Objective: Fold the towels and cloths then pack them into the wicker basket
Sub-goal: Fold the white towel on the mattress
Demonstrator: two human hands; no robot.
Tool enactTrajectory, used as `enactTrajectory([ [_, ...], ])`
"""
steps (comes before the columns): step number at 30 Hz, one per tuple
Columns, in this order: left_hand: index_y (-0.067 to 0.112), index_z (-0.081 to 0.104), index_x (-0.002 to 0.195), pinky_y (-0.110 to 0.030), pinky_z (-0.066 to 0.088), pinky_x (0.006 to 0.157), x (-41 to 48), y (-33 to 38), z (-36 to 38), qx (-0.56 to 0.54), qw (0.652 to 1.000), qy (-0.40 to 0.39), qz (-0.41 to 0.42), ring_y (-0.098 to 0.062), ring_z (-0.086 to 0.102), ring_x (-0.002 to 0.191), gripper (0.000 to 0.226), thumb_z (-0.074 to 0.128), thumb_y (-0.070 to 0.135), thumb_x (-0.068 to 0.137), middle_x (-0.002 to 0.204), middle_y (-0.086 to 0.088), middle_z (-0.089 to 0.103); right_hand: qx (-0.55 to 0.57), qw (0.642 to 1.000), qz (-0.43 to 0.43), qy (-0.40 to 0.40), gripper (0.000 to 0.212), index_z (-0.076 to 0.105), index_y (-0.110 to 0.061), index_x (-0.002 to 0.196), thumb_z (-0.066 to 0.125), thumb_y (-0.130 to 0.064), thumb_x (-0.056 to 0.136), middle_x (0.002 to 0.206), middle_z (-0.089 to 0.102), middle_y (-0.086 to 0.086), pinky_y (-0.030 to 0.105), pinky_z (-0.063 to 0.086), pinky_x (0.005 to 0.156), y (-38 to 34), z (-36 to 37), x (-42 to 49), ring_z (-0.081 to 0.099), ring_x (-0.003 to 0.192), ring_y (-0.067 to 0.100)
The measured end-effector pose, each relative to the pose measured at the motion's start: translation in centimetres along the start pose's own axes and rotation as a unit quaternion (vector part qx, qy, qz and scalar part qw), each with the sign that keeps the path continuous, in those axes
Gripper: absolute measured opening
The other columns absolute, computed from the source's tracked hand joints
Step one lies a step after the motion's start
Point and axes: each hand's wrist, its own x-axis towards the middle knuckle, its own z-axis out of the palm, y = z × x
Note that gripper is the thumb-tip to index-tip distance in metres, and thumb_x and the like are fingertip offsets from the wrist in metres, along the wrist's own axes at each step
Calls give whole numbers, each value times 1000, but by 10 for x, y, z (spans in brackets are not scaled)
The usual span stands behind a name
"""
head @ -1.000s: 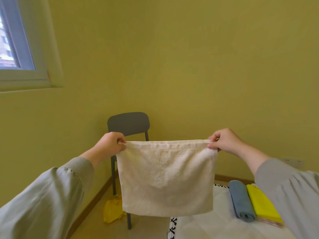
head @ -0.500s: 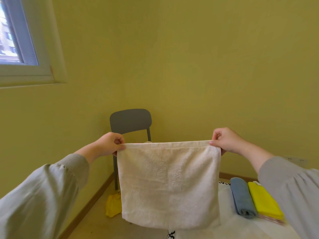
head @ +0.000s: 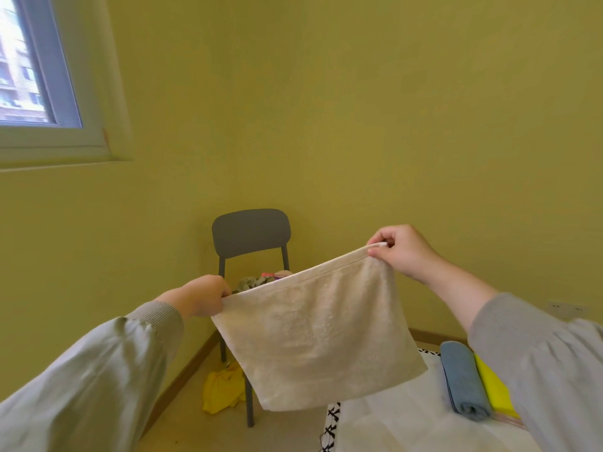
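Cream towel (head: 319, 334), held aloft over the tabletop's (head: 391, 425) far left corner, hangs limp and tilted, judged light, soft and non-slippery; left hand (head: 199, 296) and right hand (head: 401, 249) each pinch a top corner with curled fingers, the soundest hold.

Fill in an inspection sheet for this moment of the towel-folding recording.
Surface: white covered table, black-patterned edge.
Job's things: cream towel held up in the air, top edge tilted; blue cloth and yellow cloth folded side by side on the table; wicker basket not in view.
Clutter: yellow rag on the floor; cloth pile on the chair.
Grips: left grip and right grip each pinch a top corner, right higher.
Cables: nothing seen.
Surroundings: yellow walls, window, wall socket.
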Motion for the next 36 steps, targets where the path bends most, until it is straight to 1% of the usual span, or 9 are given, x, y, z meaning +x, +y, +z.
enactTrajectory([
  [3,12,65,109,-22,41,70,-3,8,3,-22,999,-41,-8,-19,54,89,30,48,6,86,96,-1,59,50,998,-14,-20,19,65,-19,72,68,-3,82,73,64,-1,16,43,62,-20,9,3,55,68,9],
  [6,27,60,108,-28,49,90,-4,42,-2,-213,971,-61,84,-16,58,105,27,66,21,83,117,2,62,45,996,-41,-70,22,64,-20,71,67,-2,82,74,62,1,19,42,62,-38,22,6,53,68,9],
  [10,17,64,110,-30,57,80,-15,102,-22,-504,843,-69,174,-20,68,98,29,73,19,83,110,-5,70,39,987,-57,-142,23,64,-20,72,66,0,83,73,62,4,21,42,63,-49,33,7,52,65,10],
  [15,6,69,95,-27,56,80,-19,126,-30,-566,799,-82,183,-15,69,82,19,69,23,87,94,-8,72,70,988,-27,-136,19,62,-20,78,67,-1,83,76,59,11,24,40,62,-34,28,6,48,67,15],
  [20,7,69,94,-33,55,80,-21,139,-34,-570,802,-56,171,-19,67,81,29,63,35,90,93,-10,70,258,950,94,-152,19,59,-13,102,66,-10,85,81,63,7,21,46,54,-5,21,-3,58,64,11],
  [25,5,67,90,-49,51,91,-23,137,-37,-582,794,-29,175,-28,65,88,32,63,37,90,99,-19,69,292,895,129,-311,70,64,-13,109,87,-47,52,104,70,3,27,54,77,33,26,-23,66,94,16],
  [27,7,67,86,-46,53,87,-21,134,-40,-584,793,-12,171,-27,66,85,26,62,33,91,95,-16,70,223,904,148,-332,57,67,-9,97,90,-35,51,94,73,2,29,54,80,44,33,-30,67,90,19],
  [30,12,68,86,-35,55,78,-20,123,-45,-586,791,11,176,-21,67,79,12,61,18,93,85,-7,70,145,944,137,-263,11,67,-10,76,77,-7,75,71,71,-6,19,53,70,42,37,-35,64,74,13],
  [36,4,70,91,-32,54,72,-14,107,-49,-552,819,79,137,-20,65,76,27,67,31,88,85,-10,69,60,974,58,-209,11,65,-11,77,75,-13,79,69,59,-3,18,39,53,18,35,-22,51,60,7],
])
